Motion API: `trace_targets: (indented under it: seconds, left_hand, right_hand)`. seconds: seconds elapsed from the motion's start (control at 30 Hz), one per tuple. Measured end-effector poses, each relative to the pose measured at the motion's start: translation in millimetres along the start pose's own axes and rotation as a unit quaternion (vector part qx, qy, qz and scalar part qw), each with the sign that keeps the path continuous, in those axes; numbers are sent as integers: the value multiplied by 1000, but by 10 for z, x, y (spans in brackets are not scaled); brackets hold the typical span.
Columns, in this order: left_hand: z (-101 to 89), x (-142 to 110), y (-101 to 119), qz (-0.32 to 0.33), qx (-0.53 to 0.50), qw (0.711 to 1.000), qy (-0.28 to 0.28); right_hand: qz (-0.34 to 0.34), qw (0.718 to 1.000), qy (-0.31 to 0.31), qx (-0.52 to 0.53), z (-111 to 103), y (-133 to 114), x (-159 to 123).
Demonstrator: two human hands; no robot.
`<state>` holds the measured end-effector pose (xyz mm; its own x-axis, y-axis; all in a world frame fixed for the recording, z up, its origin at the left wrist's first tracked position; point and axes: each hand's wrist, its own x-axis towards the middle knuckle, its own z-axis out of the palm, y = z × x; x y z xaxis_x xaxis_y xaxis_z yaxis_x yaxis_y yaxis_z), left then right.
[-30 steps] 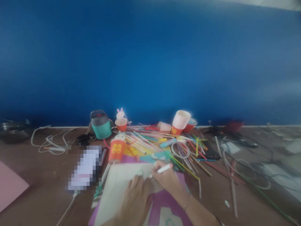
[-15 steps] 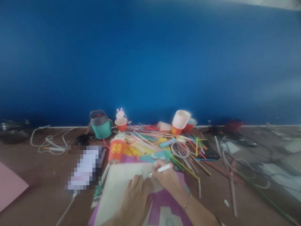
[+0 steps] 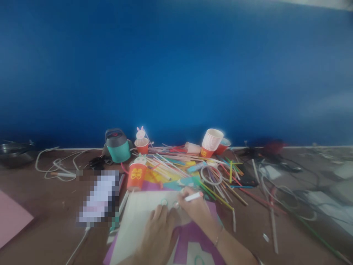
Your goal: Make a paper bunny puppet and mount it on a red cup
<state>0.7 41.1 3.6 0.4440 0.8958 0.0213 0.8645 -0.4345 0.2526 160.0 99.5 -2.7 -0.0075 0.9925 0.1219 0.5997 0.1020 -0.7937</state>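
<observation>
My right hand [image 3: 190,206] grips a white marker [image 3: 193,196] with an orange end, its tip down at a sheet of white paper [image 3: 129,228]. Small green circles [image 3: 164,202] are drawn near the sheet's far edge, just beyond my left fingertips. Fingers stretched out, my left hand [image 3: 160,228] lies flat on the paper and presses it. Purple paper [image 3: 184,243] shows underneath, and a white cut piece [image 3: 199,255] with a green line on it lies in front. An orange paper cup [image 3: 136,178] stands upside down at the sheet's far left corner.
Drinking straws [image 3: 165,167] in many colours spread behind the paper. Stacked paper cups [image 3: 212,140] and a teal jar [image 3: 118,149] stand near the blue wall. On the left lie a blurred-out phone [image 3: 100,197] and pink paper [image 3: 12,219]; white cables [image 3: 289,202] tangle on the right.
Almost nothing differs. Both hands keep their places, and the marker stays at about the same spot on the paper.
</observation>
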Motion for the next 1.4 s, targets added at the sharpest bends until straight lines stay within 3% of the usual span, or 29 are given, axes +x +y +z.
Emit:
trace_targets:
  seconds: [0.57, 1.4]
  left_hand:
    - [-37, 0, 16, 6, -6, 1000, 12]
    - [3, -2, 14, 10, 21, 1000, 21]
  right_hand:
    - [-14, 1000, 25, -11, 25, 6, -6]
    - [7, 999, -9, 37, -13, -89, -34]
